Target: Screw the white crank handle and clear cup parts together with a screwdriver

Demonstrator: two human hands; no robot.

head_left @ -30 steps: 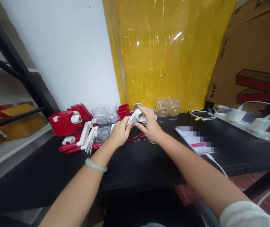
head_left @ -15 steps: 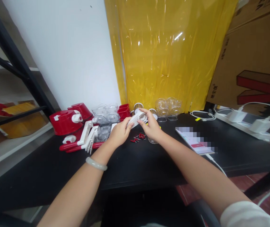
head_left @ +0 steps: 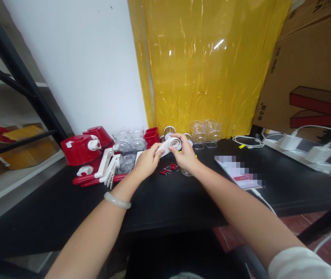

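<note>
Both hands hold a white plastic part with a round ring-shaped opening (head_left: pixel 163 148) above the back half of the table. My left hand (head_left: pixel 148 161) is closed on its narrower end, thumb on top. My right hand (head_left: pixel 187 155) grips the ring end, fingers curled over the far side and thumb at the near edge. Below them lie several small red pieces with metal pins (head_left: pixel 171 167). A clear round part (head_left: pixel 186 173) lies partly hidden under my right hand. Behind the hands stand metal drums with white rims (head_left: pixel 170 130), partly covered.
Left on the black table (head_left: pixel 165 201) are red housings (head_left: pixel 79 150), white parts with red handles (head_left: pixel 103 174), clear plastic pieces (head_left: pixel 129 162) and red cups (head_left: pixel 151 137). More clear pieces (head_left: pixel 206 131) stand behind. A phone-like device (head_left: pixel 237 172) and power strip (head_left: pixel 299 155) lie right.
The white part has turned slightly in my hands, so its flat face and ring show more. Both hands keep their hold in nearly the same place.
</note>
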